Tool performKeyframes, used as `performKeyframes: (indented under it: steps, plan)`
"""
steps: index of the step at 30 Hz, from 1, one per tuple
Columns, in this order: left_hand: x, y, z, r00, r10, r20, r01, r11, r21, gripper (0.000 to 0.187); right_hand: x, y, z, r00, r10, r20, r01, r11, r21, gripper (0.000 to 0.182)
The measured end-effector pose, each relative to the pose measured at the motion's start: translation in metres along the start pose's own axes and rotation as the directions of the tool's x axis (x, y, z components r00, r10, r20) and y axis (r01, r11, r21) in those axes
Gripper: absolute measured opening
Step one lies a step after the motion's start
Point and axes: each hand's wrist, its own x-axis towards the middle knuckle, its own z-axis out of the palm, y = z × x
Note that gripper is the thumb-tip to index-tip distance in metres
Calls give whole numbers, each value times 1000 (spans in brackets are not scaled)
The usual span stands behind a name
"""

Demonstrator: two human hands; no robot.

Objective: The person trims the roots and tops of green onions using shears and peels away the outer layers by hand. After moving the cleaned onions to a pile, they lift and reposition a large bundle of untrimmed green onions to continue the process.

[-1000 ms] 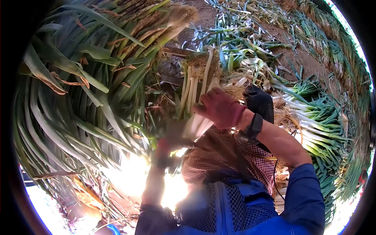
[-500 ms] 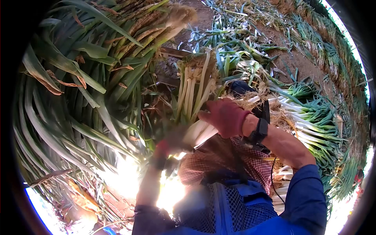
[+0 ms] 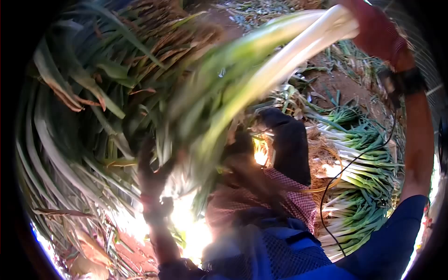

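Observation:
My right hand (image 3: 380, 32), in a red glove, is raised at the upper right and closed round the white ends of several leeks (image 3: 280, 65). Their green leaves sweep down to the left, smeared by motion. Low on the left, my left hand (image 3: 156, 175) is dark and blurred, its fingers apart, with nothing seen in them. It is close to the hanging leaf ends and beside a big heap of long-leaved leeks (image 3: 51, 135).
Trimmed leeks (image 3: 359, 154) lie in a row at the right, roots towards my legs. Cut leaves (image 3: 261, 11) litter the brown soil (image 3: 326, 86) beyond. A black cable (image 3: 357, 161) runs from my right wrist to my body. Glaring sunlight covers the ground at lower left.
My right hand has swung up and right from my lap, lifting the leeks across the view. My left hand has moved left, away from the leeks' stems, and its fingers have spread.

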Motion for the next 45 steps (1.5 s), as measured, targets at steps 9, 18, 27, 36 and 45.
performKeyframes:
  steps: [9, 18, 27, 36, 45]
  plan:
    - [16, -17, 99, 988, 152, -35, -155, 981, -117, 34, -35, 44, -60, 977, 207, 56, -50, 474, -879, 43]
    - [44, 145, 246, 729, 66, 681, 539, 559, -631, 49, -60, 62, -58, 843, 519, 143, -115, 433, -894, 39]
    - [101, 251, 316, 514, 297, 805, 818, 112, -564, 46, -73, 30, -68, 794, 577, 191, -219, 565, -796, 38]
    - [121, 264, 402, 676, 275, 684, 735, -315, -600, 36, -90, 27, -71, 674, 696, 249, -322, 580, -749, 37]
    - [75, 93, 323, 786, 177, 593, 17, 952, -307, 12, -132, 114, -75, 741, 652, 161, -331, 564, -757, 63]
